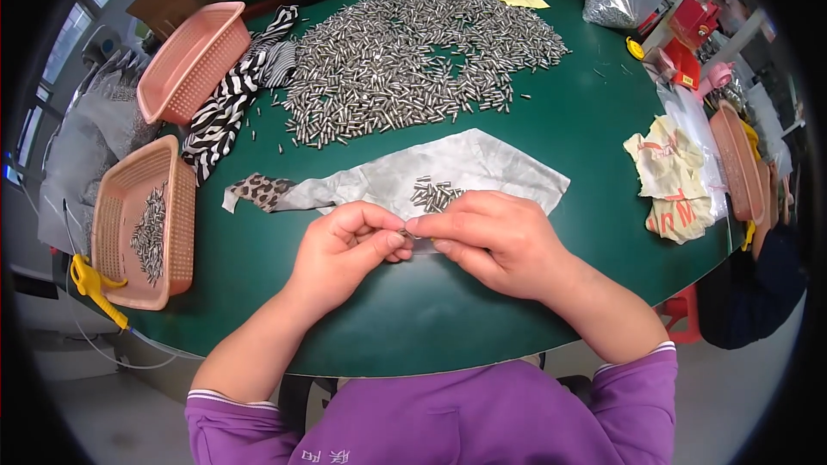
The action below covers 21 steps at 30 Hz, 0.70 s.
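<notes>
My left hand (349, 245) and my right hand (491, 237) meet over the green table (594, 138), fingertips pinched together on a small metal pin (405, 231). Just beyond them a grey cloth (482, 164) lies flat with a little cluster of metal pins (432, 195) on it. A large heap of the same silvery pins (413, 56) covers the far middle of the table. How the held pin is oriented is hidden by my fingers.
A pink basket (138, 224) holding several pins sits at the left edge, with a second, tilted pink basket (191, 60) behind it. A striped cloth (228, 108) lies beside them. Yellow-white rags (672, 176) and another basket (736, 164) lie right.
</notes>
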{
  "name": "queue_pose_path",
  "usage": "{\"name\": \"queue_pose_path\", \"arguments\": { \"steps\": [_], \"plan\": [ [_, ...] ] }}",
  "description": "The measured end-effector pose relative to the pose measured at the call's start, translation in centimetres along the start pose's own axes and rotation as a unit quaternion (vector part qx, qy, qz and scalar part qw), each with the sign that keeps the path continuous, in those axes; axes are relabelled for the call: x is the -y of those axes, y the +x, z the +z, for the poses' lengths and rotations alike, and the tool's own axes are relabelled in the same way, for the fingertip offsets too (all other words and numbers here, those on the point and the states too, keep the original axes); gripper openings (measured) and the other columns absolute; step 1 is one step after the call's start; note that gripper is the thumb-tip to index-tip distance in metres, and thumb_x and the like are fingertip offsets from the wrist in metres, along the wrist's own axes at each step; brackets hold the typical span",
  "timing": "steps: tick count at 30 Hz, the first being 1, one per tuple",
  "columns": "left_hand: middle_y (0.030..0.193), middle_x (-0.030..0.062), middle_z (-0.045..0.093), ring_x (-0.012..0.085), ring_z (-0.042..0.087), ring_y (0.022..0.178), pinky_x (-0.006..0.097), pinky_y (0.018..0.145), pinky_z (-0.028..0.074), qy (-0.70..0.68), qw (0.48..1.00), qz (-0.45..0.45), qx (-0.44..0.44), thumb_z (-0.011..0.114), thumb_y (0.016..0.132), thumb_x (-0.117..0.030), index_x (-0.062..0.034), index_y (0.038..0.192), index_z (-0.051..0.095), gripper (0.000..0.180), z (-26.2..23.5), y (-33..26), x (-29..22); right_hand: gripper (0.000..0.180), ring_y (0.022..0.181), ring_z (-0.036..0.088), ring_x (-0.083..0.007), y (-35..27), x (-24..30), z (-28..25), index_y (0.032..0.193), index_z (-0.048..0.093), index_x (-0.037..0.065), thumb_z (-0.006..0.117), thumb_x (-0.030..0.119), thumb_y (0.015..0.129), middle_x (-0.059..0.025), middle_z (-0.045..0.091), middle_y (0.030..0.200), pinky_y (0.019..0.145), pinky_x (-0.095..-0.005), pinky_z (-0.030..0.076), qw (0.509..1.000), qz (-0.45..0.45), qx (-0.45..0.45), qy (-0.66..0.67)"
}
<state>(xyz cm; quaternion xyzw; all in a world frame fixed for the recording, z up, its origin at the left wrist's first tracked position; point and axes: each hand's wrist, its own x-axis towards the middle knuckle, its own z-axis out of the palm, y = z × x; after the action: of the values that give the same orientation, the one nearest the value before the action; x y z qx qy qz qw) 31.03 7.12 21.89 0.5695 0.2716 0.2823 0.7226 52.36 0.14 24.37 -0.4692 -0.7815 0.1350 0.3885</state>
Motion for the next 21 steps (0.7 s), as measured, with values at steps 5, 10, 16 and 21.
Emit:
{"name": "queue_pose_path", "arguments": {
  "steps": [5,10,16,21],
  "plan": [
    [0.091,0.0090,0.067,0.0140,0.065,0.082,0.026,0.074,0.054,0.023,1.000,-0.006,-0.002,0.058,0.092,-0.002,0.0020,0.100,0.060,0.010,0.09,-0.04,-0.07,0.034,0.068,0.061,-0.0190,-0.07,0.12,0.04,0.105,0.070,0.016,0.070,0.005,0.072,-0.0034,0.062,0.077,0.058,-0.0309,0.049,0.999,-0.022,-0.004,-0.049],
    [0.087,0.0070,0.066,0.0126,0.064,0.079,0.025,0.072,0.054,0.028,0.999,-0.016,0.014,0.057,0.093,-0.004,0.0018,0.099,0.060,0.009,0.14,-0.07,-0.11,0.037,0.068,0.061,-0.0179,0.25,0.10,-0.15,0.104,0.071,0.017,0.071,0.007,0.069,-0.0018,0.061,0.076,0.056,-0.0302,0.048,0.982,-0.070,-0.019,-0.175],
    [0.088,0.0075,0.066,0.0128,0.064,0.080,0.025,0.073,0.053,-0.003,1.000,-0.017,0.008,0.058,0.092,-0.004,0.0015,0.099,0.059,0.009,0.05,0.06,-0.10,0.033,0.069,0.063,-0.0201,-0.01,0.22,0.08,0.103,0.071,0.014,0.070,0.002,0.072,-0.0039,0.064,0.079,0.059,-0.0312,0.050,0.999,-0.002,-0.031,-0.018],
    [0.088,0.0081,0.067,0.0132,0.065,0.080,0.025,0.073,0.054,0.004,1.000,-0.022,-0.004,0.058,0.092,-0.004,0.0013,0.099,0.059,0.009,0.13,0.03,-0.29,0.032,0.069,0.064,-0.0204,-0.09,0.10,0.35,0.103,0.071,0.012,0.069,0.001,0.074,-0.0053,0.066,0.079,0.061,-0.0319,0.051,1.000,0.006,-0.014,0.017]
  ]
}}
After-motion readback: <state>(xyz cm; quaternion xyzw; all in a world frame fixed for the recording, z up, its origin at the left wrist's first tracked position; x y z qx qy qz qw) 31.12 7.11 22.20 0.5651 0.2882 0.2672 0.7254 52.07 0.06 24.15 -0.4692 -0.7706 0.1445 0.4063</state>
